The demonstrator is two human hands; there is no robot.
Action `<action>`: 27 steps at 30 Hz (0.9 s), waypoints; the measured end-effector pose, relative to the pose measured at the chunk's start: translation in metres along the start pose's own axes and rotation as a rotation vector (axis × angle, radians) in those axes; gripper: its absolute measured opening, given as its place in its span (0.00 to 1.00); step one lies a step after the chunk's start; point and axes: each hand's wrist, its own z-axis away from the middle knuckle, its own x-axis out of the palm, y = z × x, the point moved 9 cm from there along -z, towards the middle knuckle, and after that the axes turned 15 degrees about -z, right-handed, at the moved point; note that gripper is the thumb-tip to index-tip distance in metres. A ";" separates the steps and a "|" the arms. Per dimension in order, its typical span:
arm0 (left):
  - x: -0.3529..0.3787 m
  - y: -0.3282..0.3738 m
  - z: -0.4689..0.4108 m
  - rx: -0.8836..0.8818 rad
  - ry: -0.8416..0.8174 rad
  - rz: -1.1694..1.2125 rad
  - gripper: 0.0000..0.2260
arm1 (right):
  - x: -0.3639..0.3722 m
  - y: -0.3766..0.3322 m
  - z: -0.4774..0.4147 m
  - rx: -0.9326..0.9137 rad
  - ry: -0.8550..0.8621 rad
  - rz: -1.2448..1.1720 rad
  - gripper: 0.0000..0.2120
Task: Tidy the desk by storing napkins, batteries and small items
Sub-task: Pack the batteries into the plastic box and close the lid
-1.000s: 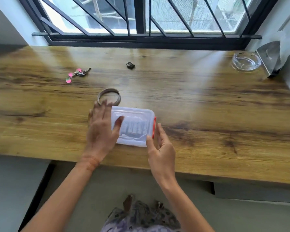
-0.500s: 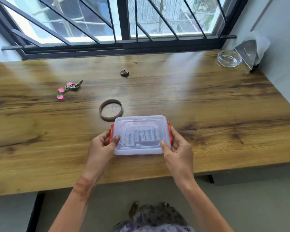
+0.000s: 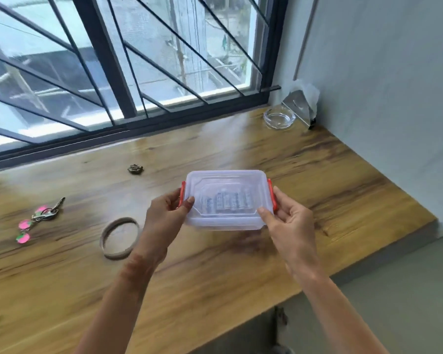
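Clear plastic box held in both hands above the worktop.
Left hand grips its left red-clipped end, right hand the right end; batteries show through the lid.

On my feed the left hand and right hand are bare. So are the forearms behind the fingers, down to the frame's bottom edge. Well back from the left fingers, at the wrist, I see a darker patch, too blurred to read.
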 end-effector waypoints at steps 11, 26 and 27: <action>0.192 0.126 -0.142 0.118 -0.231 -0.195 0.12 | -0.139 -0.050 -0.125 -0.134 0.254 -0.101 0.21; 0.340 0.173 -0.242 0.217 -0.278 -0.362 0.15 | -0.212 0.002 -0.208 0.005 0.486 -0.270 0.25; 0.341 0.172 -0.245 0.218 -0.263 -0.354 0.14 | -0.212 0.006 -0.207 0.020 0.492 -0.288 0.26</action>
